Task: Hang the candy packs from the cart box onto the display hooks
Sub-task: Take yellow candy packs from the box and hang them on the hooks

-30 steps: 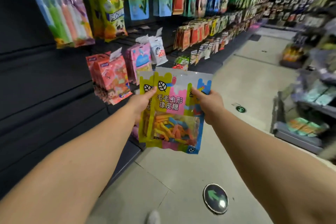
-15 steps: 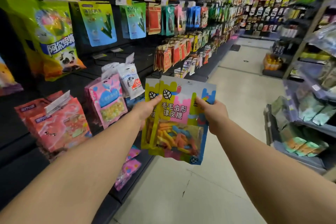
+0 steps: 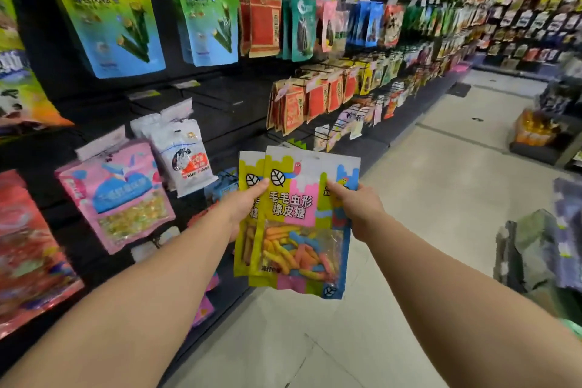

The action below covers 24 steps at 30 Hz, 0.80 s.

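The person holds a small stack of candy packs [image 3: 296, 224] out in front at arm's length, over the aisle floor [image 3: 425, 214] and just beside the dark display wall [image 3: 220, 110]; at least two packs overlap, the rear one peeking out at the left edge. The left hand [image 3: 244, 203] pinches the stack's left side, thumb lying across the front near a leaf mark; the right hand [image 3: 354, 205] grips the right edge, thumb on the front and fingers curled behind. Each pack is a flat pouch with a yellow, pink and blue printed face and a clear window low down; through the window show worm-shaped gummies in orange, blue, pink and yellow. On the wall to the left hangs a pink pouch [image 3: 116, 195] with a window of pale yellow sweets; beside it hang white bags [image 3: 179, 151] with red and blue print; above hang blue-green pouches [image 3: 110, 22]; further along are rows of red-orange packets [image 3: 302, 104].
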Available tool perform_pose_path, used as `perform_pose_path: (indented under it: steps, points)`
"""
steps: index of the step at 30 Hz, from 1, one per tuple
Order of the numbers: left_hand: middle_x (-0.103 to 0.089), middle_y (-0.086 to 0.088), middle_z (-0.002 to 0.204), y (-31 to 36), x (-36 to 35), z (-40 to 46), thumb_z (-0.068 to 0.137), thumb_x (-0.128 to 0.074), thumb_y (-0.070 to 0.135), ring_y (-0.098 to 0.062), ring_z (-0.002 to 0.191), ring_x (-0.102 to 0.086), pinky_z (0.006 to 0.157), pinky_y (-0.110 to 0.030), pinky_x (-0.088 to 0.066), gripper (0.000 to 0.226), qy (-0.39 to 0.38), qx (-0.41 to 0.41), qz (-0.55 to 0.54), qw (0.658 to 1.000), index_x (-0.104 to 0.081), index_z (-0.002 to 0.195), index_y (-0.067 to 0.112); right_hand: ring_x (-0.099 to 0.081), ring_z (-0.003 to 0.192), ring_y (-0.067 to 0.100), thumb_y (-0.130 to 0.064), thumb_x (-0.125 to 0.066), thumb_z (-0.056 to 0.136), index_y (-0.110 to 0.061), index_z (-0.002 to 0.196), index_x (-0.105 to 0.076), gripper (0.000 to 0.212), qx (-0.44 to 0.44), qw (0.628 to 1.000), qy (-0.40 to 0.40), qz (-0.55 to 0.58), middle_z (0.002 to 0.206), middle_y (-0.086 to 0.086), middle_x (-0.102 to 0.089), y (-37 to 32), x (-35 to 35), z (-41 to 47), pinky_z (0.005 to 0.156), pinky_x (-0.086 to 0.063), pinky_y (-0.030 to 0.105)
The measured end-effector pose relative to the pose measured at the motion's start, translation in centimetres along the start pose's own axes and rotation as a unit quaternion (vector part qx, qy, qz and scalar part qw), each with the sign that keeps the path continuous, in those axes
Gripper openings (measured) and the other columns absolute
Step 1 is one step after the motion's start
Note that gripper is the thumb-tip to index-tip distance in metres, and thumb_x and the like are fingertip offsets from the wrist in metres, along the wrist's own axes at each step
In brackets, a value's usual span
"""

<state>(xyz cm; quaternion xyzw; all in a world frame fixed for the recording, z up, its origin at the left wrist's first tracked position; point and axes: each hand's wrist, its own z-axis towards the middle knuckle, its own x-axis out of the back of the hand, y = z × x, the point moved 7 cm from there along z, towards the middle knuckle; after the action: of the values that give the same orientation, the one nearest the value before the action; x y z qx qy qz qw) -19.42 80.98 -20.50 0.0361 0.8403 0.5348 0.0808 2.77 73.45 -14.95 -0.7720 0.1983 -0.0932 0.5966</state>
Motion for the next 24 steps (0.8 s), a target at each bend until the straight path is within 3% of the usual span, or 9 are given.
perform_pose_path:
  steps: [6,7,9,11,16,18,22,24]
  points:
    - [-0.057,-0.009,0.144,0.0,1.3,2.6,0.014,-0.072,0.094,-0.034,0.132,-0.053,0.112,-0.056,-0.04,0.148,0.131,0.011,-0.049,0.99,-0.057,0.14,0.018,-0.071,0.057,0.016,-0.021,-0.074,0.088,-0.01,0.093,-0.066,0.015,0.0,0.994,-0.09,-0.057,0.081,0.006,-0.073,-0.9,-2.5,8.2,0.045,-0.057,0.034]
    - [-0.055,-0.009,0.147,0.5,2.0,2.4,0.019,-0.069,0.096,-0.034,0.133,-0.052,0.112,-0.055,-0.039,0.147,0.157,0.013,-0.057,0.986,-0.054,0.143,0.017,-0.073,0.063,0.021,-0.022,-0.075,0.087,-0.01,0.095,-0.066,0.017,-0.003,0.992,-0.104,-0.065,0.084,0.008,-0.074,-0.7,-3.7,9.2,0.051,-0.06,0.04]
    - [-0.044,-0.01,0.156,1.8,3.4,2.3,0.059,-0.066,0.089,-0.033,0.142,-0.042,0.116,-0.05,-0.034,0.12,0.201,-0.003,-0.055,0.978,-0.046,0.149,0.013,-0.073,0.08,0.032,-0.024,-0.076,0.086,-0.009,0.096,-0.067,0.021,-0.004,0.987,-0.13,-0.09,0.092,0.013,-0.075,-0.4,-6.4,11.4,0.068,-0.061,0.054]
    - [-0.035,-0.01,0.161,2.3,5.9,3.6,0.085,-0.06,0.071,-0.032,0.147,-0.035,0.118,-0.047,-0.028,0.094,0.242,-0.012,-0.051,0.969,-0.039,0.152,0.009,-0.071,0.08,0.032,-0.024,-0.076,0.086,-0.009,0.09,-0.066,0.018,0.001,0.982,-0.157,-0.106,0.087,0.01,-0.074,-0.3,-9.4,13.4,0.076,-0.057,0.055]
    - [-0.032,-0.013,0.162,3.4,11.7,8.0,0.089,-0.058,0.065,-0.033,0.147,-0.033,0.119,-0.047,-0.027,0.094,0.315,-0.03,-0.042,0.948,-0.032,0.154,0.003,-0.072,0.081,0.031,-0.022,-0.076,0.086,-0.012,0.081,-0.068,0.014,-0.003,0.975,-0.195,-0.105,0.083,0.007,-0.075,-0.3,-14.6,18.2,0.08,-0.059,0.052]
    - [-0.034,-0.013,0.161,3.8,12.9,9.5,0.089,-0.059,0.065,-0.033,0.147,-0.034,0.118,-0.047,-0.028,0.092,0.337,-0.03,-0.049,0.94,-0.034,0.153,0.003,-0.071,0.08,0.029,-0.025,-0.075,0.088,-0.014,0.084,-0.068,0.013,-0.003,0.972,-0.208,-0.108,0.085,0.006,-0.075,-0.9,-15.9,20.1,0.077,-0.058,0.047]
    - [-0.04,-0.014,0.158,4.5,14.7,11.7,0.09,-0.057,0.066,-0.033,0.144,-0.039,0.118,-0.046,-0.031,0.089,0.37,-0.031,-0.052,0.927,-0.04,0.151,0.004,-0.073,0.082,0.03,-0.032,-0.073,0.088,-0.013,0.096,-0.07,0.02,-0.014,0.97,-0.228,-0.086,0.089,0.007,-0.076,-1.7,-18.4,23.9,0.075,-0.06,0.051]
    - [-0.041,-0.015,0.157,4.5,15.5,12.1,0.088,-0.058,0.068,-0.034,0.143,-0.04,0.117,-0.047,-0.032,0.09,0.39,-0.024,-0.055,0.919,-0.041,0.15,0.004,-0.07,0.063,0.023,-0.036,-0.072,0.089,-0.013,0.093,-0.068,0.024,-0.021,0.968,-0.233,-0.092,0.081,0.005,-0.074,-1.4,-19.5,25.7,0.055,-0.057,0.038]
